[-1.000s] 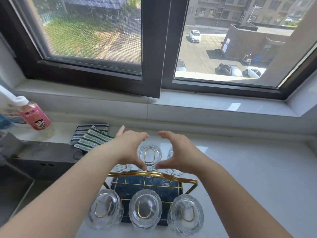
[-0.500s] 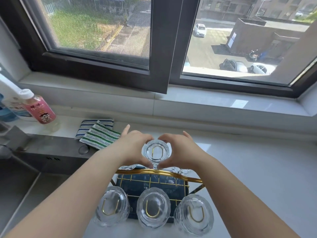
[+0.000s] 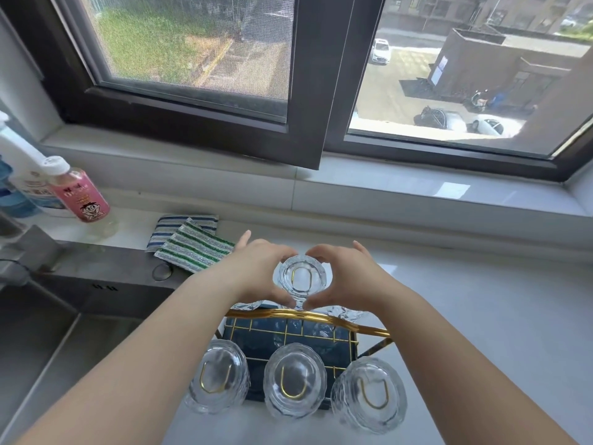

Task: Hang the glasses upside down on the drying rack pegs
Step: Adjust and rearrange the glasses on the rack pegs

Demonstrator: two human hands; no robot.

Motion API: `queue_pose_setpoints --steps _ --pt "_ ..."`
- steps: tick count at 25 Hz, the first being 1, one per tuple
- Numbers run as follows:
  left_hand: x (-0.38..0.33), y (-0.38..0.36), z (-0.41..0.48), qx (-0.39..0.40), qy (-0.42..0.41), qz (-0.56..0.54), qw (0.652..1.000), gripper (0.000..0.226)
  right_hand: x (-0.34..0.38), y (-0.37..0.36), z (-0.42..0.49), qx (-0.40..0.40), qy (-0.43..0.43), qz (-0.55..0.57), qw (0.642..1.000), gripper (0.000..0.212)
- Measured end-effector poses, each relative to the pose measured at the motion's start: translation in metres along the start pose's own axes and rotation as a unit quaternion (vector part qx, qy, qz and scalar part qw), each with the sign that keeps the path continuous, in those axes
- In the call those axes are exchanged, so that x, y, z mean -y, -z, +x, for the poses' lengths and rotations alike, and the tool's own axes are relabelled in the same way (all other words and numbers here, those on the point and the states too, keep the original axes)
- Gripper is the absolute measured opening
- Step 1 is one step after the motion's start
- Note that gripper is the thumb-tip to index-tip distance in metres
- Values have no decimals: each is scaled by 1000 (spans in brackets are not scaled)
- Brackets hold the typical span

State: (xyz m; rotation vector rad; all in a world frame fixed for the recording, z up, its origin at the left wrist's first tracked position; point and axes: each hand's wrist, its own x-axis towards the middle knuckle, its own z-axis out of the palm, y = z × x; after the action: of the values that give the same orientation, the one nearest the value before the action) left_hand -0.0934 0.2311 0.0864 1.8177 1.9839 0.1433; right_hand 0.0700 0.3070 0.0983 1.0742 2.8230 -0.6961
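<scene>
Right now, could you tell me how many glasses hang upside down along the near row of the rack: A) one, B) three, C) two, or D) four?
B: three inverted glasses, left glass, middle glass and right glass, sit on the gold pegs of the rack's near row.

A pale, glossy stone countertop (image 3: 481,316) runs beneath the window sill. Near its front edge stands a gold wire drying rack with a dark blue tray (image 3: 288,335). Towards the back left lie two striped cleaning cloths (image 3: 192,242), overlapping, beside a steel sink (image 3: 80,316). In the back left corner stands a pink-labelled plastic bottle (image 3: 80,197)
</scene>
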Motion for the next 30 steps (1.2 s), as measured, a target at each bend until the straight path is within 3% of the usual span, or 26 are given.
queue_pose_setpoints --steps 7,13,18,25,30 --pt "12 5 -15 -35 28 -26 999 94 0 3 -3 9 -7 25 1000 89" --pt "57 8 -55 -64 78 -226 969 106 29 8 11 -19 45 53 997 81" --pt "71 -8 -60 -74 78 -273 956 86 59 -11 31 42 85 -29 995 88" --pt "75 -20 -60 -123 78 -312 939 61 62 -18 38 18 83 -30 996 81" --pt "75 -18 -62 -133 97 -308 937 59 63 -18 39 22 86 -22 996 80"
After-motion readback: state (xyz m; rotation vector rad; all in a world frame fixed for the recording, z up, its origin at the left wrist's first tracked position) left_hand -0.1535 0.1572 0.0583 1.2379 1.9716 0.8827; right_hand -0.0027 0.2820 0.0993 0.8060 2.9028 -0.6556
